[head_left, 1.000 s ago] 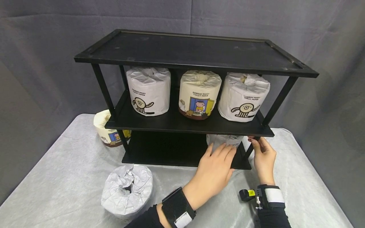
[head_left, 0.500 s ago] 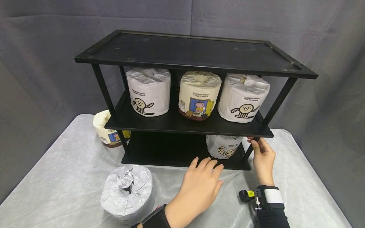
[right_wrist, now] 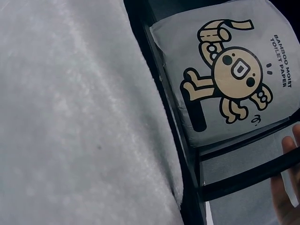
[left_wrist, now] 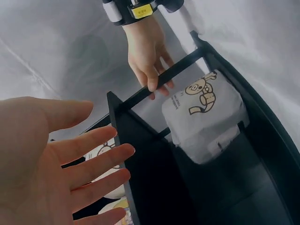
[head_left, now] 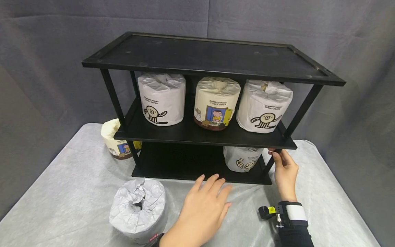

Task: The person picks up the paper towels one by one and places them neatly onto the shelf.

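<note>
My left hand hovers over the cloth in front of the black rack, fingers spread, holding nothing. In the left wrist view its fingers are apart, beside the shelf edge. At the rack's right side my right hand grips the lower corner post, thumb on one side and fingers on the other. Just left of that post, a white-wrapped toilet roll stands on the bottom shelf, its top hidden under the middle shelf. Its printed cartoon faces the right wrist camera.
The middle shelf carries a white roll, a cream roll and another white roll. One cream roll stands behind the rack's left post. A white roll sits on the grey cloth at front left.
My left hand has drawn back from the bottom-shelf roll, toward me and to the left, uncovering the roll's front. The right hand has stayed at the post.
</note>
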A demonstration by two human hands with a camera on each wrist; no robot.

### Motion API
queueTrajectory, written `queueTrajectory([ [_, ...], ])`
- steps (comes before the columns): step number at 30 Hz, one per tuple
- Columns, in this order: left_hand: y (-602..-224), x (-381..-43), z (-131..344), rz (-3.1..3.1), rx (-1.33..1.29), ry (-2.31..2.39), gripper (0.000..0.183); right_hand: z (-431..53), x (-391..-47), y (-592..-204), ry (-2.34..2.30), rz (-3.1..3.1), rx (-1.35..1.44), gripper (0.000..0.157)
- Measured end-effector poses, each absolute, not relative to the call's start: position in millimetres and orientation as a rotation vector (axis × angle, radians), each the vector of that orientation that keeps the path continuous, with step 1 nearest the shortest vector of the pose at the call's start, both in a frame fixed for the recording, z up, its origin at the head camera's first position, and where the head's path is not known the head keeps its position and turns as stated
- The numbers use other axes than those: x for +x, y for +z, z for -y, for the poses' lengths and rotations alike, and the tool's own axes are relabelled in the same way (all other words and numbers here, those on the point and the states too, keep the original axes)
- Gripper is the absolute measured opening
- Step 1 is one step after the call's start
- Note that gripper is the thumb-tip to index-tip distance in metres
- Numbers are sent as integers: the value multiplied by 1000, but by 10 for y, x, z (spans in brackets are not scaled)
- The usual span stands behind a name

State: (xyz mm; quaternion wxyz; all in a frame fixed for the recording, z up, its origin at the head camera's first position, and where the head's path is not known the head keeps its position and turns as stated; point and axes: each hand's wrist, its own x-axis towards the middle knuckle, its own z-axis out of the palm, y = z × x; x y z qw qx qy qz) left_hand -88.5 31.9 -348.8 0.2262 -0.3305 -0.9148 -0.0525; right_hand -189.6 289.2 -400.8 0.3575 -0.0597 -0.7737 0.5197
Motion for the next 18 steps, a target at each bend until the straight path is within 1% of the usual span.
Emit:
queueTrajectory([
  [13,-3500,-703,38,2475,-951,-57,36,-2883,-1906,-4049,1358,1979,-118,21],
  [18,-3501,-677,156,2399,-1023,-43,37,-2890,-1902,-4038,1308,2002,-146,22],
])
